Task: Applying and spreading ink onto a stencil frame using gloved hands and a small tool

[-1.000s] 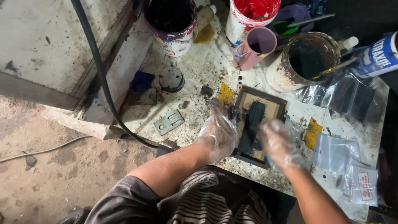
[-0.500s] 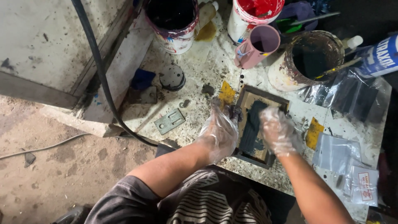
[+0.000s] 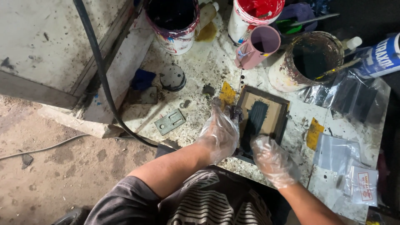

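A small wooden frame (image 3: pixel 284 121) holding a tan screen with a dark ink patch (image 3: pixel 255 121) lies on a stained white worktop (image 3: pixel 196 73). Both hands wear clear plastic gloves. My left hand (image 3: pixel 218 133) grips the frame's left edge, fingers pointing away from me. My right hand (image 3: pixel 273 160) is curled into a fist at the frame's near end. What it holds is hidden by the glove and fingers.
Behind the frame stand a pink cup (image 3: pixel 258 48), a rusty can of dark paint (image 3: pixel 308 60), a red-and-white bucket (image 3: pixel 254 14) and a black-paint bucket (image 3: pixel 173 23). Plastic bags (image 3: pixel 346 158) lie at the right. A metal plate (image 3: pixel 171 121) and black cable (image 3: pixel 100 71) are at the left.
My right hand has slid from the middle of the screen toward me, to the frame's near end. The left hand stays on the frame's left edge.
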